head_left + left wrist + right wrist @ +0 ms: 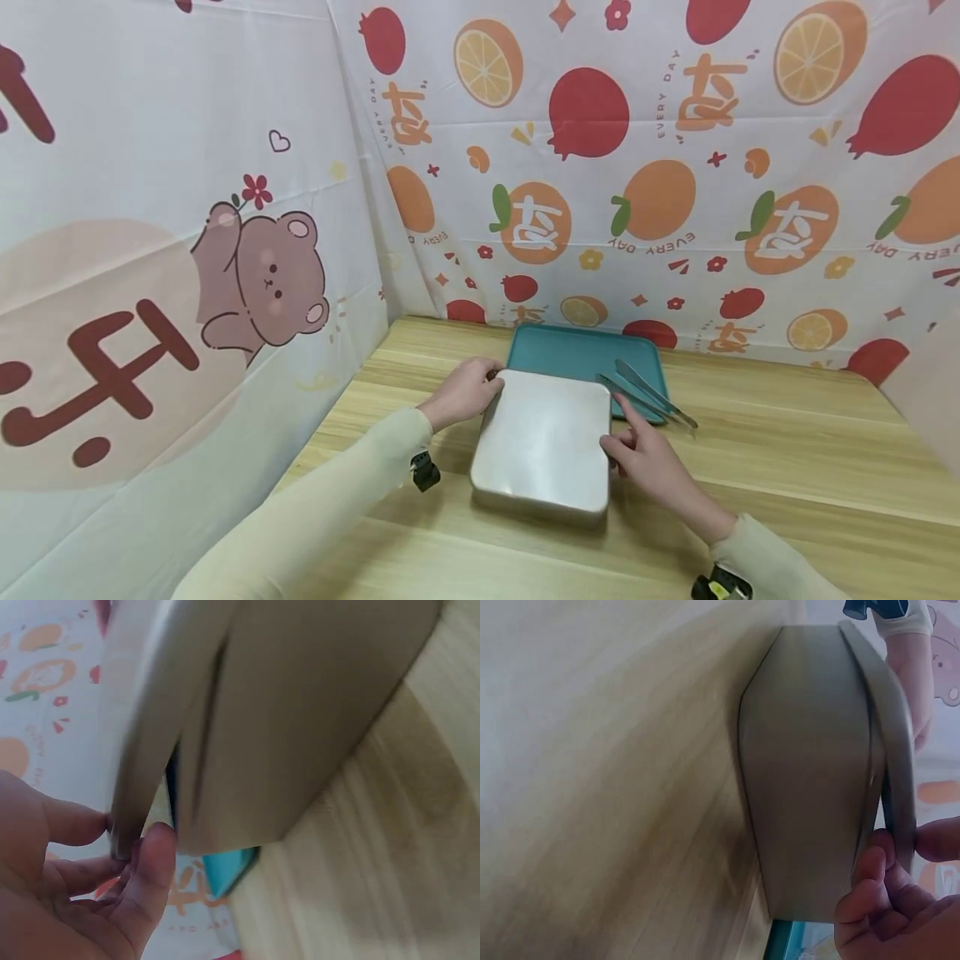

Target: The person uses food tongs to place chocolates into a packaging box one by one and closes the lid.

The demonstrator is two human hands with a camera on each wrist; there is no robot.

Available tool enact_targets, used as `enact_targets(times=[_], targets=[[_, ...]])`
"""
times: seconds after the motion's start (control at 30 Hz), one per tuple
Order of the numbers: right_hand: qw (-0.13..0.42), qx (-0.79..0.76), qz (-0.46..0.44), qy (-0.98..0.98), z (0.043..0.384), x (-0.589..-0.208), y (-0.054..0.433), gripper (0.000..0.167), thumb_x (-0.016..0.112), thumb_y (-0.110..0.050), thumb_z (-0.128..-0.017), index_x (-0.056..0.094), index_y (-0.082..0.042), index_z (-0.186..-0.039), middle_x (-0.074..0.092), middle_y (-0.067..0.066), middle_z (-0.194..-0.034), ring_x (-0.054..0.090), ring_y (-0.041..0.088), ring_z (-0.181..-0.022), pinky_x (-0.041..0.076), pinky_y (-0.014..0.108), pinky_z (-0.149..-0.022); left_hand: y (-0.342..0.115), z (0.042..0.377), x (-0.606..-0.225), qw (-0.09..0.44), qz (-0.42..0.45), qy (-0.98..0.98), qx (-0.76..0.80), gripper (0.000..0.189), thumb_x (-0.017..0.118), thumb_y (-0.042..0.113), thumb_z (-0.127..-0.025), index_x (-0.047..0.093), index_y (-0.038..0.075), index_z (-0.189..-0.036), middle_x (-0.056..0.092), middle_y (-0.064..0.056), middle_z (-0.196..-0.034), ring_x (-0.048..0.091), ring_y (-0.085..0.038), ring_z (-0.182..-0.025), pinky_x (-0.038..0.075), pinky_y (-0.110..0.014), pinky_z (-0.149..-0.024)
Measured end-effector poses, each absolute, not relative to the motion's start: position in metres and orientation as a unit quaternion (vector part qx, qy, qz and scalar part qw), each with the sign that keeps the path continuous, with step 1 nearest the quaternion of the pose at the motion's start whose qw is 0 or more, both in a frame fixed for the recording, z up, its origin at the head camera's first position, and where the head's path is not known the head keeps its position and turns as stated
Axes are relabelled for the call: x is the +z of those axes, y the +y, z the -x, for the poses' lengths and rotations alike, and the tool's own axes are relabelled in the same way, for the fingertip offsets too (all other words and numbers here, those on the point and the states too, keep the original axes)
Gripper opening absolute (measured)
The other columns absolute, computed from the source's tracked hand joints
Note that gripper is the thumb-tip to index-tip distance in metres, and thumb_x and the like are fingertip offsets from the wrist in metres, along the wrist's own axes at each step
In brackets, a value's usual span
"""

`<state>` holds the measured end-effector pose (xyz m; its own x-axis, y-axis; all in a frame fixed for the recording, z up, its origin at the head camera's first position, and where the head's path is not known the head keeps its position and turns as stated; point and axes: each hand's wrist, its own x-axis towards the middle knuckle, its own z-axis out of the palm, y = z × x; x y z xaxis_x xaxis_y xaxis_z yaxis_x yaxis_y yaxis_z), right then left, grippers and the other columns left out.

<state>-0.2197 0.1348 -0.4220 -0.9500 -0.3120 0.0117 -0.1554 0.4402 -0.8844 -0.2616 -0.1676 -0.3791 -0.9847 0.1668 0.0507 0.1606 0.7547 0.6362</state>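
A rectangular metal box (802, 772) stands on the wooden table, its flat metal lid (551, 442) tilted on top. In both wrist views a dark gap shows between lid and box at the far end, while the near end stays down on the box. My left hand (468, 392) pinches the lid's far left corner between thumb and fingers. At the far right side, my right hand (645, 454) pinches the lid's edge, its index finger extended along the corner. The inside of the box is hidden.
Behind the box lies a teal tray (562, 346), partly covered by it in the head view. Metal tongs (648, 392) rest across the tray's right side, their ends past its edge. Printed cloth (600, 208) hangs behind and at the left of the table (787, 467).
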Motion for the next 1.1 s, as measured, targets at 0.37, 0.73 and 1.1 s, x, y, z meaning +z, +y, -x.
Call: enact_targets(times=[0.37, 0.73, 1.1], targets=[[0.058, -0.475, 0.15, 0.865, 0.228, -0.427, 0.134, 0.076, 0.063, -0.025, -0.101, 0.019, -0.014, -0.162, 0.055, 0.002, -0.074, 0.046, 0.012, -0.063, 0.041, 0.026, -0.057, -0.171, 0.267, -0.396, 0.033, -0.078, 0.936, 0.342, 0.033, 0.052, 0.014, -0.104, 0.062, -0.004, -0.129, 0.063, -0.014, -0.115, 0.059, -0.022, -0.096, 0.054, -0.034, -0.079], [0.057, -0.452, 0.156, 0.876, 0.237, -0.429, 0.134, 0.074, 0.061, -0.024, -0.101, 0.02, -0.01, -0.161, 0.054, 0.002, -0.075, 0.047, 0.013, -0.063, 0.041, 0.026, -0.056, -0.172, 0.273, -0.398, 0.044, -0.073, 0.937, 0.339, 0.036, 0.051, 0.015, -0.103, 0.061, -0.003, -0.132, 0.062, -0.014, -0.118, 0.058, -0.021, -0.096, 0.054, -0.032, -0.078], [0.036, -0.402, 0.167, 0.9, 0.255, -0.427, 0.13, 0.06, 0.055, -0.029, -0.104, 0.035, -0.005, -0.155, 0.053, 0.001, -0.07, 0.047, 0.013, -0.061, 0.04, 0.028, -0.057, -0.173, 0.277, -0.395, 0.074, -0.069, 0.918, 0.383, 0.022, 0.052, 0.017, -0.103, 0.069, 0.005, -0.11, 0.061, -0.007, -0.087, 0.058, -0.016, -0.071, 0.055, -0.029, -0.06]])
